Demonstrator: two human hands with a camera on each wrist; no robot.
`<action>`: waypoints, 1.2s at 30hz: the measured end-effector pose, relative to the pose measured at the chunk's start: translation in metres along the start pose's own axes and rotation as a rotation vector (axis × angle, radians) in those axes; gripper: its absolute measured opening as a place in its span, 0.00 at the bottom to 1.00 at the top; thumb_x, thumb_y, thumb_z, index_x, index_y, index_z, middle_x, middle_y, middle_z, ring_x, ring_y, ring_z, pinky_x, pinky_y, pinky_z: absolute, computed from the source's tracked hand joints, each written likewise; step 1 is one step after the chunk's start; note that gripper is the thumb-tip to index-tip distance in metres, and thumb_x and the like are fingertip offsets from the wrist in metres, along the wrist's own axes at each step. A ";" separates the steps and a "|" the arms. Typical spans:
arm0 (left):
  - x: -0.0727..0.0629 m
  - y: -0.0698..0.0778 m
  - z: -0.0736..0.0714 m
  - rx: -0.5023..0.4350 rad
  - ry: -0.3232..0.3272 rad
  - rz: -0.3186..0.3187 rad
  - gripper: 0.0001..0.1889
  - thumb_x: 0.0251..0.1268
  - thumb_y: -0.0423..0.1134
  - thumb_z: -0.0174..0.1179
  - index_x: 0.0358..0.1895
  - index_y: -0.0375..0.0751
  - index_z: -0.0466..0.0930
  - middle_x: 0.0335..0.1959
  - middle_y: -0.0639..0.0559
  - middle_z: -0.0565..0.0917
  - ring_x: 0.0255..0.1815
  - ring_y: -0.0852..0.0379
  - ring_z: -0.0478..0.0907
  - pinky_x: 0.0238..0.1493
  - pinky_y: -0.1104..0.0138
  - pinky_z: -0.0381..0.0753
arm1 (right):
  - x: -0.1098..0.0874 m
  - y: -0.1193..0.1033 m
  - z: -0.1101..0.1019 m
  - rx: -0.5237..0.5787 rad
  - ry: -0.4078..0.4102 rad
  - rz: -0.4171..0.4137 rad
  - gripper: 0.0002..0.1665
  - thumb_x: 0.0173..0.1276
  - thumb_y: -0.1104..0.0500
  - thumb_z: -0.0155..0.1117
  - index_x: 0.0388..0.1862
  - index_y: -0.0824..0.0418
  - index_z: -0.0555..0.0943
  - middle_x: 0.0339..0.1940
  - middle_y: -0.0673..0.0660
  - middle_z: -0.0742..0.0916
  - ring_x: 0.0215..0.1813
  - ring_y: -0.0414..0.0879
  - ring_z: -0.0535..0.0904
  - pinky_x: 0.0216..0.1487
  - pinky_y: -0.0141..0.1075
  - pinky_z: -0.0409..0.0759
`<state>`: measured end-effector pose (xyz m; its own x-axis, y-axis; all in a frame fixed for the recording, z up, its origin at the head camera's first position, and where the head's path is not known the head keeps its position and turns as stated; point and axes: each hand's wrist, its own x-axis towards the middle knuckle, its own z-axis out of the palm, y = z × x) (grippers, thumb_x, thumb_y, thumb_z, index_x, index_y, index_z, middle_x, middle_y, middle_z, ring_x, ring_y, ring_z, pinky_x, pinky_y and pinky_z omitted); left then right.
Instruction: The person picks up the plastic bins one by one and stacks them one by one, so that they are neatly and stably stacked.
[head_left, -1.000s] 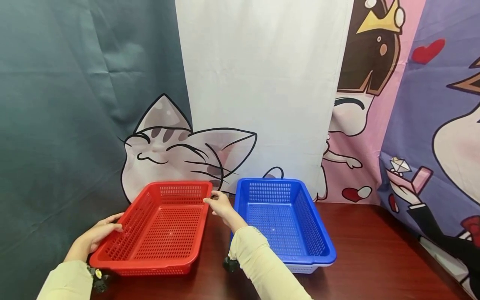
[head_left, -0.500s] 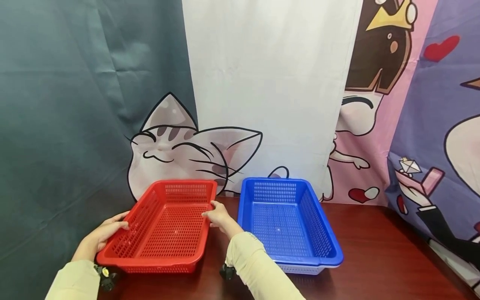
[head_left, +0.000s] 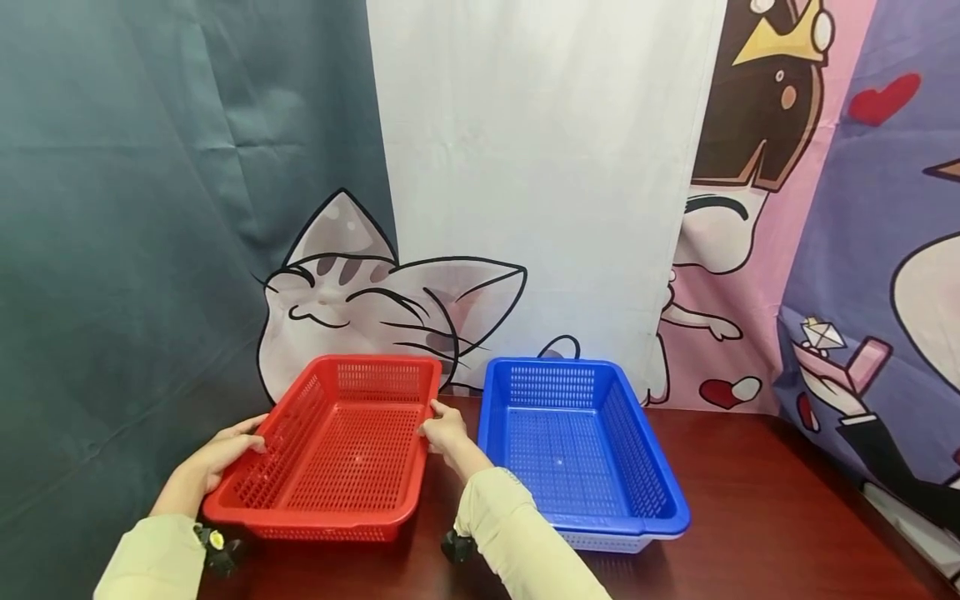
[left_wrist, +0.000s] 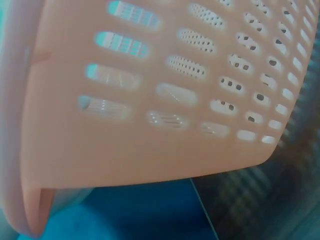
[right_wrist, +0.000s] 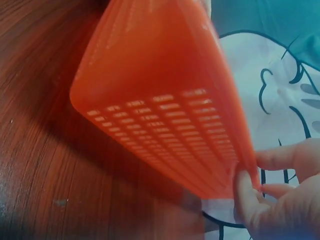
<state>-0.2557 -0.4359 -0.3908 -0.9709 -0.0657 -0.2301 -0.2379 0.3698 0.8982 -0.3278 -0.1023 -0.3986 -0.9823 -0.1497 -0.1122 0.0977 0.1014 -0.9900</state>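
A red plastic basket (head_left: 322,518) with slotted walls and floor is held between both hands in the head view. My left hand (head_left: 213,458) grips its left rim, thumb over the edge and fingers outside. My right hand (head_left: 447,432) pinches the right rim towards the far end. In the right wrist view, thumb and fingers of the right hand (right_wrist: 282,195) meet at the edge of the basket (right_wrist: 155,60), above the wood. The basket wall (left_wrist: 125,155) fills most of the left wrist view, where the left hand is hidden.
A blue plastic basket (head_left: 600,523) stands right of the red one, partly behind the right forearm. Both are at a dark red-brown wooden table (head_left: 750,500). A printed curtain (head_left: 555,167) hangs behind, and a dark green one (head_left: 135,250) is close on the left.
My right hand has slid from near the far corner along the right rim, nearer to me. The red basket has shifted slightly right. The whole head view has also swung a little.
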 end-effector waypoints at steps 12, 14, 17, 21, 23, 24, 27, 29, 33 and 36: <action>-0.002 0.037 0.014 -0.061 -0.069 0.087 0.41 0.66 0.32 0.47 0.78 0.35 0.34 0.50 0.49 0.77 0.43 0.60 0.79 0.44 0.63 0.83 | 0.000 -0.020 -0.023 0.060 0.186 -0.073 0.41 0.49 0.69 0.59 0.67 0.57 0.75 0.53 0.61 0.86 0.48 0.45 0.76 0.47 0.32 0.77; -0.004 0.045 0.017 -0.076 -0.101 0.110 0.41 0.67 0.32 0.46 0.77 0.34 0.32 0.48 0.52 0.77 0.43 0.60 0.80 0.44 0.63 0.84 | -0.001 -0.027 -0.030 0.084 0.174 -0.086 0.41 0.50 0.68 0.58 0.68 0.57 0.74 0.58 0.63 0.84 0.54 0.47 0.76 0.53 0.35 0.78; -0.008 0.059 0.021 -0.088 -0.149 0.149 0.40 0.69 0.32 0.45 0.77 0.34 0.31 0.46 0.54 0.77 0.43 0.61 0.81 0.44 0.63 0.85 | -0.002 -0.040 -0.042 0.113 0.166 -0.113 0.40 0.51 0.68 0.58 0.69 0.57 0.73 0.65 0.63 0.80 0.63 0.50 0.76 0.62 0.40 0.78; -0.012 0.077 0.030 -0.105 -0.170 0.194 0.40 0.71 0.33 0.45 0.77 0.33 0.31 0.44 0.57 0.77 0.41 0.63 0.82 0.42 0.64 0.86 | -0.002 -0.055 -0.061 0.141 0.173 -0.135 0.40 0.51 0.68 0.57 0.68 0.58 0.74 0.67 0.62 0.79 0.64 0.51 0.76 0.64 0.42 0.77; -0.014 0.088 0.038 -0.114 -0.160 0.210 0.40 0.71 0.34 0.47 0.77 0.33 0.31 0.44 0.58 0.78 0.40 0.64 0.83 0.42 0.65 0.86 | -0.002 -0.062 -0.073 0.155 0.179 -0.137 0.39 0.51 0.67 0.57 0.68 0.57 0.74 0.66 0.62 0.79 0.62 0.50 0.77 0.64 0.42 0.78; -0.015 0.093 0.042 -0.115 -0.148 0.214 0.40 0.70 0.34 0.47 0.78 0.33 0.32 0.43 0.58 0.78 0.40 0.64 0.83 0.41 0.66 0.86 | -0.003 -0.065 -0.079 0.160 0.182 -0.137 0.39 0.52 0.67 0.57 0.68 0.57 0.74 0.66 0.61 0.80 0.60 0.50 0.78 0.63 0.42 0.78; -0.018 0.108 0.057 -0.121 -0.114 0.221 0.40 0.69 0.35 0.49 0.78 0.35 0.37 0.43 0.55 0.79 0.39 0.63 0.83 0.41 0.66 0.87 | -0.005 -0.072 -0.098 0.161 0.197 -0.141 0.38 0.52 0.66 0.58 0.67 0.56 0.75 0.65 0.61 0.80 0.56 0.48 0.80 0.60 0.40 0.80; -0.020 0.116 0.068 -0.129 -0.095 0.221 0.39 0.68 0.35 0.50 0.78 0.36 0.40 0.45 0.52 0.79 0.39 0.62 0.83 0.41 0.65 0.87 | -0.007 -0.075 -0.112 0.147 0.211 -0.140 0.37 0.52 0.65 0.58 0.66 0.56 0.76 0.64 0.62 0.81 0.53 0.47 0.80 0.55 0.37 0.81; -0.023 0.129 0.091 -0.133 -0.081 0.244 0.38 0.67 0.34 0.52 0.77 0.35 0.46 0.50 0.41 0.79 0.39 0.60 0.84 0.41 0.63 0.87 | -0.015 -0.077 -0.141 0.111 0.236 -0.125 0.36 0.53 0.64 0.58 0.66 0.55 0.77 0.63 0.62 0.81 0.47 0.45 0.81 0.44 0.31 0.81; -0.023 0.138 0.108 -0.138 -0.083 0.263 0.37 0.67 0.35 0.53 0.77 0.35 0.49 0.56 0.33 0.77 0.39 0.59 0.85 0.42 0.62 0.87 | -0.020 -0.077 -0.162 0.099 0.245 -0.114 0.35 0.55 0.63 0.57 0.66 0.54 0.76 0.64 0.62 0.81 0.42 0.41 0.80 0.37 0.27 0.79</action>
<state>-0.2637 -0.2835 -0.3023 -0.9956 0.0937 -0.0075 0.0148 0.2347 0.9719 -0.3414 0.0521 -0.3059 -0.9960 0.0883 0.0118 -0.0119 -0.0007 -0.9999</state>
